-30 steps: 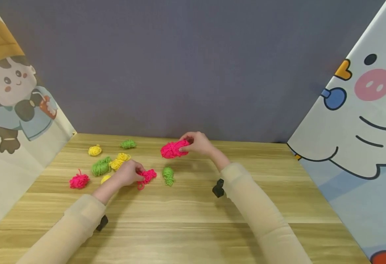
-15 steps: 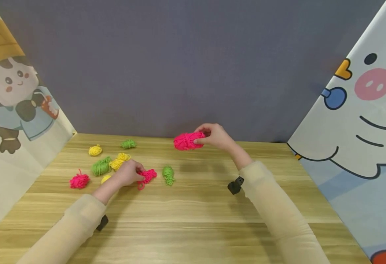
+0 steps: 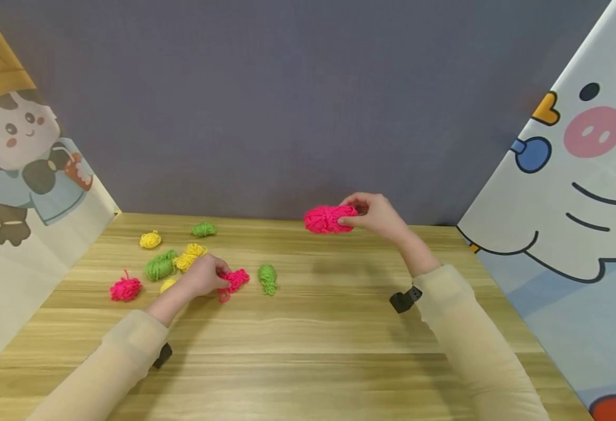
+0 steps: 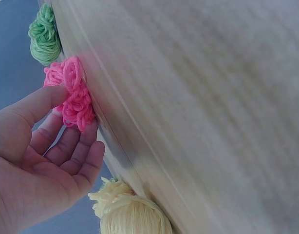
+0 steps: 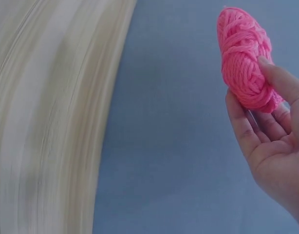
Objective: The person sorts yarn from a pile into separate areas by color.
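My right hand [image 3: 378, 215] holds an oblong pink yarn ball [image 3: 327, 220] up above the back of the table, pinched at one end between thumb and fingers. In the right wrist view the same pink yarn ball [image 5: 244, 61] shows its wrapped strands, apart from the tabletop. My left hand [image 3: 205, 277] pinches a smaller, looser pink yarn bundle [image 3: 238, 280] low at the table, a loop of it hanging toward me. Beside that bundle lies a green yarn bundle [image 3: 268, 279]. The left wrist view shows thumb and fingertips on the loopy pink yarn [image 4: 74, 95].
Left of my left hand lie a yellow yarn ball [image 3: 191, 256], a green one [image 3: 161, 265] and a pink one [image 3: 126, 289]. Farther back are a small yellow ball [image 3: 150, 240] and a green one [image 3: 204, 229]. A grey wall [image 3: 308, 117] rises behind the wooden table [image 3: 286, 362].
My right hand has carried the large pink yarn ball to the right and a little higher. My left hand stays in place on the small pink yarn bundle.
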Demonstrator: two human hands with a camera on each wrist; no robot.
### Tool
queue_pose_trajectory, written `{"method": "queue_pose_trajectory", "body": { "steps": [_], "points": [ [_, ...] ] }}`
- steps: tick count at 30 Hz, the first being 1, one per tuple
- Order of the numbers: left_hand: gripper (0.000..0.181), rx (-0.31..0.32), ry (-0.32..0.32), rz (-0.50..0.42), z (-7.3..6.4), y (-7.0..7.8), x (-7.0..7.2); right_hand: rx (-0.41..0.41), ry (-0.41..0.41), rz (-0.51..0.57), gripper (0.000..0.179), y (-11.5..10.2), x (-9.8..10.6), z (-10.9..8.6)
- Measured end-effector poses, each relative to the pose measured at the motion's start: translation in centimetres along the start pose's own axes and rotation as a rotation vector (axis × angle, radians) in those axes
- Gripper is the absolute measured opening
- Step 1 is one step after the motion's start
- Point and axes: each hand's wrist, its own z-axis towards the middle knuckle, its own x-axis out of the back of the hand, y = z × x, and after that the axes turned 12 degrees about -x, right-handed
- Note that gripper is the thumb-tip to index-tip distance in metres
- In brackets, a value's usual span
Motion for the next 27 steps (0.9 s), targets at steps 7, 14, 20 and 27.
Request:
{"method": "queue_pose_trajectory", "body": {
  "steps": [7, 14, 20, 27],
  "points": [
    [0.011, -0.010, -0.004, -0.004, 0.1, 0.3, -0.3, -0.032, 0.049, -0.048, 0.039, 1.9, 2.1, -1.5],
    [0.011, -0.021, -0.002, 0.008, 0.1, 0.1, -0.2, -0.039, 0.140, -0.020, 0.036, 4.1, 3.4, -2.6],
    [0.010, -0.011, -0.004, 0.001, 0.1, 0.1, -0.1, -0.091, 0.181, 0.023, 0.044, 5.9, 4.0, -3.4],
    [0.010, -0.003, -0.007, -0.005, 0.1, 0.0, -0.1, -0.165, 0.250, 0.044, 0.048, 8.0, 4.1, -4.2]
  ]
}}
